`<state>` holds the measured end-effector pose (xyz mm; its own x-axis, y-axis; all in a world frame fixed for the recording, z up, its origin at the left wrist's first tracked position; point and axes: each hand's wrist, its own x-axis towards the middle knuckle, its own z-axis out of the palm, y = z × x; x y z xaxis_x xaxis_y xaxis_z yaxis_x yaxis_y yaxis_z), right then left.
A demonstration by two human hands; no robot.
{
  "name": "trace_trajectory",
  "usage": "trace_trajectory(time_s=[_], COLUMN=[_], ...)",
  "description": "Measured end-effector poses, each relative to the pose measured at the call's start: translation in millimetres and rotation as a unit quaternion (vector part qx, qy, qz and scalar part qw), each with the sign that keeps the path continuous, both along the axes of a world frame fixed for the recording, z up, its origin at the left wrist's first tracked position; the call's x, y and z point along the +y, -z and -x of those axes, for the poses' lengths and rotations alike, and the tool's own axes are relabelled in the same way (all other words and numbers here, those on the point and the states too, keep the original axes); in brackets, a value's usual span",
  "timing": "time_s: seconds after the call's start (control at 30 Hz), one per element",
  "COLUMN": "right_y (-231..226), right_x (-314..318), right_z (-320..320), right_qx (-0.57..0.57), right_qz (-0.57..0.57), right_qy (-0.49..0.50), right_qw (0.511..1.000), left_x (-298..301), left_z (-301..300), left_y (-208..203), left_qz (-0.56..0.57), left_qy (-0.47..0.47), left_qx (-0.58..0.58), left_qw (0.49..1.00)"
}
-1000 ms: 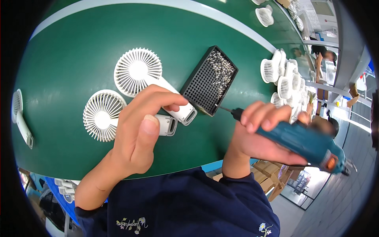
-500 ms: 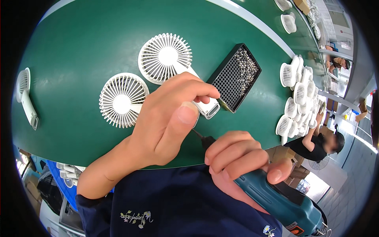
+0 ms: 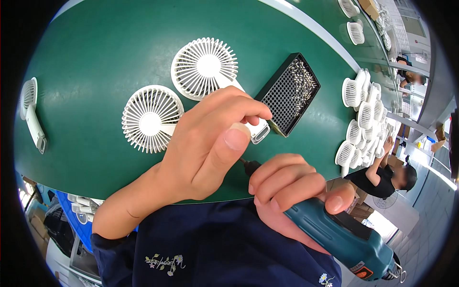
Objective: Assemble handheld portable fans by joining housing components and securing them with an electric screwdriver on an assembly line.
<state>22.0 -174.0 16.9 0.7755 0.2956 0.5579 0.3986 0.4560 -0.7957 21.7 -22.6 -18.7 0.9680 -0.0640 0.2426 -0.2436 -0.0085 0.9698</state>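
My left hand (image 3: 205,148) is curled over the handle of a white handheld fan (image 3: 150,123), hiding most of that handle and the grip on it. The fan's round slatted grille lies on the green table. A second white handheld fan (image 3: 208,64) lies just beyond, its handle partly behind my fingers. My right hand (image 3: 291,184) is wrapped around a teal electric screwdriver (image 3: 334,229). Its thin bit points up and left toward my left thumb, where the tip is hidden. A black perforated tray (image 3: 282,91) of small metal screws sits right of the handles.
Another handheld fan (image 3: 32,115) lies at the far left of the green table (image 3: 110,48). Many white fans are heaped in a pile (image 3: 366,119) at the right edge. A person in black (image 3: 382,179) reaches toward that pile. A blue bin (image 3: 79,225) holds white parts at lower left.
The view has shifted slightly, with the tray and fans a little to the right. Less of the screwdriver's bit shows beside my left thumb. Both hands keep their grips.
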Motion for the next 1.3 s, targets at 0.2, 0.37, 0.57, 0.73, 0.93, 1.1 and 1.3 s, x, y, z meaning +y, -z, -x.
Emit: trace_trajectory(time_s=[0.2,0.37,0.57,0.73,0.93,1.1,1.3], right_y=[4.8,8.6,-9.5,-0.1,2.7,0.4,4.1], right_x=[1.2,-0.9,-12.2,-0.8,0.8,1.7,1.3], right_z=[-2.3,-2.0,-16.4,-21.8,-20.5,-18.4,-17.6], right_qx=[0.000,-0.012,0.012,0.040,0.057,0.058,0.054], right_qz=[-0.004,-0.022,-0.042,-0.104,-0.094,-0.072,-0.062], right_qy=[-0.010,-0.030,-0.019,0.009,-0.010,-0.013,-0.033], right_qw=[1.000,0.999,0.999,0.994,0.994,0.996,0.996], left_x=[0.8,-0.8,-0.3,-0.4,0.1,-0.9,0.0], left_z=[-0.7,-0.6,0.9,-0.1,-0.3,1.0,1.1], left_y=[0.3,2.2,0.9,2.7,1.1,0.9,1.4], left_qz=[0.003,0.002,0.003,0.005,0.004,0.007,0.007], left_qy=[0.004,0.006,0.004,0.002,-0.001,-0.002,-0.004], left_qx=[-0.006,-0.001,-0.007,-0.013,-0.015,-0.016,-0.012], left_qw=[1.000,1.000,1.000,1.000,1.000,1.000,1.000])
